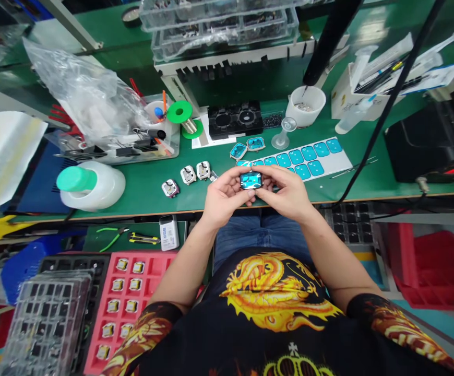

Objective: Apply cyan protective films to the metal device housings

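Observation:
Between my two hands, just above the front edge of the green bench, is a small watch case (pixel 251 180) with a shiny blue film on its face. My left hand (pixel 227 194) grips its left side, thumb along the lower edge. The right side is pinched by my right hand (pixel 284 190). Behind my fingers lies a white sheet of blue film stickers (pixel 308 153), partly covered by the hands. Two blue-faced watch cases (pixel 255 144) rest beyond it. Left of my hands, several open watch cases (pixel 188 175) lie on the bench.
A white bottle with a green cap (pixel 91 185) and a green solder spool (pixel 188 119) stand to the left. A white cup (pixel 306 106) and a box of tools (pixel 362 94) are behind. Tweezers (pixel 353 168) lie right. Below left is a pink foam tray (pixel 154 279) of parts.

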Motion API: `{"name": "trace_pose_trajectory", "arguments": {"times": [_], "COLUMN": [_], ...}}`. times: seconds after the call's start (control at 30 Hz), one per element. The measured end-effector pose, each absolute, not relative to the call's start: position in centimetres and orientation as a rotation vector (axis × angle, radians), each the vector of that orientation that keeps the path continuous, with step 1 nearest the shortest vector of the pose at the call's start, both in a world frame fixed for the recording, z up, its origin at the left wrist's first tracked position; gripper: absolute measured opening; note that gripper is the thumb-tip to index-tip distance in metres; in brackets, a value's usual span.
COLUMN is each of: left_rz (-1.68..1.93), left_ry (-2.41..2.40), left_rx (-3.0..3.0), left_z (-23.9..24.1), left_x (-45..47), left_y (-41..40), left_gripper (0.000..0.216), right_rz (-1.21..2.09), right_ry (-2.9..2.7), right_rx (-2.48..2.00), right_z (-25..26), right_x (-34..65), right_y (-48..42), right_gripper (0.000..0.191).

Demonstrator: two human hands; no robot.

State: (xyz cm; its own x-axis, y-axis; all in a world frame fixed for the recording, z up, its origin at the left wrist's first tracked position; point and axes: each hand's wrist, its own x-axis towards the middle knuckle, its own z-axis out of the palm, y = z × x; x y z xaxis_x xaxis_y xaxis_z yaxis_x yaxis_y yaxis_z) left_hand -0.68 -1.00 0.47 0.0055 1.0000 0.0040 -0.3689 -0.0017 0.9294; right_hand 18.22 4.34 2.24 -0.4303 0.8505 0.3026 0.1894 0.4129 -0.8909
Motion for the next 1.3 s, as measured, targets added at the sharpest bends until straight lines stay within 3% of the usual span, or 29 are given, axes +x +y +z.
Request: {"name": "trace_pose_trajectory", "arguments": {"times": [0.23,0.37,0.47,0.57,0.97,1.1,1.3], "left_rz": [1.365,1.346,1.306,1.270,1.268,1.275,1.311], "left_ry": [0.945,0.929,0.923,0.918,0.843,0.820,0.829], "left_rx": [0.889,0.894,0.871,0.832,0.821,0.820,0.793], "left_z": [0.8,1.1,1.3,1.5,1.3,1.2,1.1], "left_x": [-0.8,-0.7,-0.5,-0.3,-0.4,-0.4,-0.3], "left_y": [-1.0,-0.9,-0.9,-0.8,-0.4,-0.4,-0.4], "left_gripper": [0.052,0.051,0.051,0.052,0.053,0.053,0.055], "right_rz": [0.648,0.201,-0.152,-0.297,-0.219,-0.250,0.272], "right_ry": [-2.039,-1.928,-1.924,-2.045,-2.129,-1.829,-1.326], "right_rx": [-0.888,-1.172,-1.453,-1.649,-1.539,-1.626,-1.370], "right_z": [3.2,4.2,4.2,3.3,1.6,2.2,4.4], "right_x": [20.5,25.5,30.2,34.5,38.9,36.6,29.5], "right_y": [3.8,4.7,5.3,5.6,6.8,6.0,2.7], "right_gripper": [0.047,0.026,0.029,0.033,0.019,0.018,0.022]}}
